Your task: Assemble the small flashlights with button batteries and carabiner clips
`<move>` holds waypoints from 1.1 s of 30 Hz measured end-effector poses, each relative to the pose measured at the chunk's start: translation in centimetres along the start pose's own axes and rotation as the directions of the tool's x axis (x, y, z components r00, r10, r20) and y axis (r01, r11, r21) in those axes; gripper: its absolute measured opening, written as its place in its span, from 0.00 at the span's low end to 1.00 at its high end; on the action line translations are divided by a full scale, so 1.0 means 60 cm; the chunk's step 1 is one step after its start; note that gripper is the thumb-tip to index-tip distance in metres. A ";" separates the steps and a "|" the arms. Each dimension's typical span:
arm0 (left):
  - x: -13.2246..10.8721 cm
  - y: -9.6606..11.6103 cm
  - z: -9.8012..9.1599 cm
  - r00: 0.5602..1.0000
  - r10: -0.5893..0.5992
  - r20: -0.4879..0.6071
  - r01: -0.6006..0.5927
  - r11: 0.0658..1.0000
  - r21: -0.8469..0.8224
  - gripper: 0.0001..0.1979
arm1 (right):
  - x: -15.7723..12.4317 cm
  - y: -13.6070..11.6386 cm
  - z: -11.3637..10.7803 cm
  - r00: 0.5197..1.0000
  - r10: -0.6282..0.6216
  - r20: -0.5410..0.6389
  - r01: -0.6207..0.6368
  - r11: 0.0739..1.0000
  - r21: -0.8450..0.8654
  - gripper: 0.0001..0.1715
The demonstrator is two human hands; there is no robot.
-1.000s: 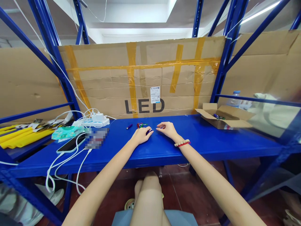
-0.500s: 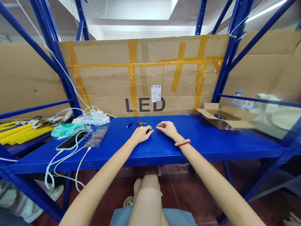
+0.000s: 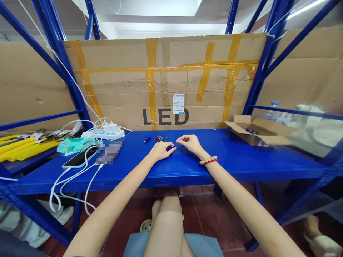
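Note:
My left hand (image 3: 161, 151) is closed on a small dark blue piece (image 3: 169, 147) above the blue table (image 3: 187, 167). Just to its right, my right hand (image 3: 190, 143) has thumb and fingertips pinched together, a short gap from the left; what they hold, if anything, is too small to make out. Behind my left hand lie small red and green pieces (image 3: 161, 138), partly hidden by it. A dark blue cylindrical piece (image 3: 147, 140) rests on the table a little further left.
An open cardboard box (image 3: 245, 137) with small pieces stands at the right. On the left are a phone (image 3: 80, 157), white cables, a power strip (image 3: 109, 132), a teal packet (image 3: 76, 144) and yellow items (image 3: 34, 148). Cardboard (image 3: 120, 92) walls the back.
The view has shifted slightly. My right fingertips have come closer together and nearer my left hand, and the blue piece in my left hand shows more. A person's foot has appeared at the lower right.

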State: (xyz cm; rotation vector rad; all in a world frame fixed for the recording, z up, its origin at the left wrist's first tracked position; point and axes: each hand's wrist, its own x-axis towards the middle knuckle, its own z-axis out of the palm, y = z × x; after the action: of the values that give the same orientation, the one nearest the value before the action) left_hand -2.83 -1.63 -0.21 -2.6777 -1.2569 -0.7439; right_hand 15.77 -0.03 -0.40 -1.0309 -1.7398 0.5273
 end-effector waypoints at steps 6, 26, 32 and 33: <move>0.001 -0.006 0.005 1.000 0.019 -0.007 -0.019 1.000 0.008 0.14 | 0.002 -0.001 0.002 0.999 -0.045 0.027 0.044 0.999 0.031 0.16; 0.004 -0.008 0.006 1.000 0.007 0.002 -0.007 1.000 0.021 0.15 | 0.003 -0.004 0.000 0.992 -0.084 0.095 0.082 0.996 0.034 0.20; 0.005 -0.009 0.006 1.000 0.006 -0.002 -0.006 1.000 0.009 0.15 | 0.003 -0.005 0.001 0.993 -0.069 0.095 0.063 0.996 0.070 0.20; 0.006 -0.008 0.006 1.000 0.004 -0.009 -0.004 1.000 0.004 0.14 | 0.003 -0.004 0.001 0.994 -0.062 0.094 0.055 0.995 0.078 0.20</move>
State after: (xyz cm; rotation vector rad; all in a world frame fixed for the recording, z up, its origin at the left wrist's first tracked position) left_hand -2.90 -0.97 -0.41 -2.6701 -1.2496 -0.7514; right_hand 15.59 0.00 -0.12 -0.9115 -1.8154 0.6093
